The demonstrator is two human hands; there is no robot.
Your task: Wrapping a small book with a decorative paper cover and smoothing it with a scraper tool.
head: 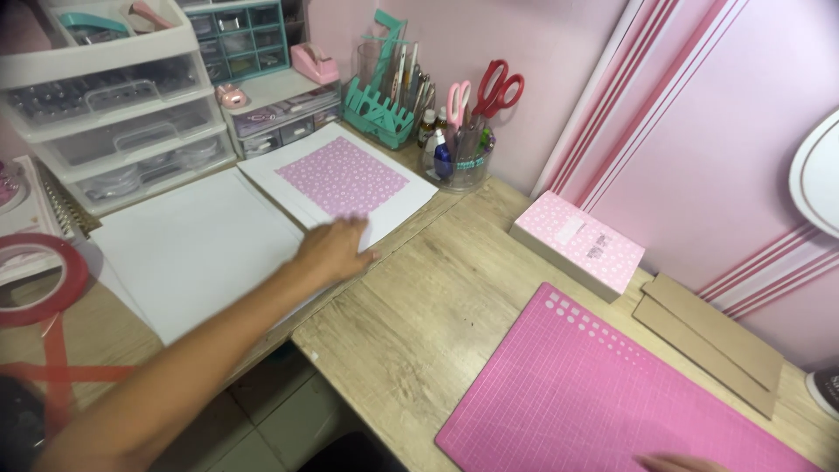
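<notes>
The white card with the pink dotted paper (343, 177) lies flat on the table (419, 306), its long axis running from the near-left toward the far-right, one corner aimed at the jar of scissors (459, 144). The left hand (334, 249) rests flat on its near edge, fingers spread and laid on the sheet rather than closed round it. Beside it, to the left and touching or slightly under it, lies a large plain white sheet (197, 249) that reaches to the table's front edge. Behind the card stand white plastic drawer units (122, 114), a teal organiser rack (377, 105) and a pink tape dispenser (315, 63), so there is little room to push it back. To its right the bare wood is open as far as a pink dotted box (577, 243) near the wall. Nearer, a pink cutting mat (594, 393) covers the corner, with brown cardboard pieces (712, 336) beyond it. Only the fingertips of the right hand (680, 462) show on the mat's lower edge; how far open it is I cannot tell. A roll of red tape (35, 278) sits at the far left.
</notes>
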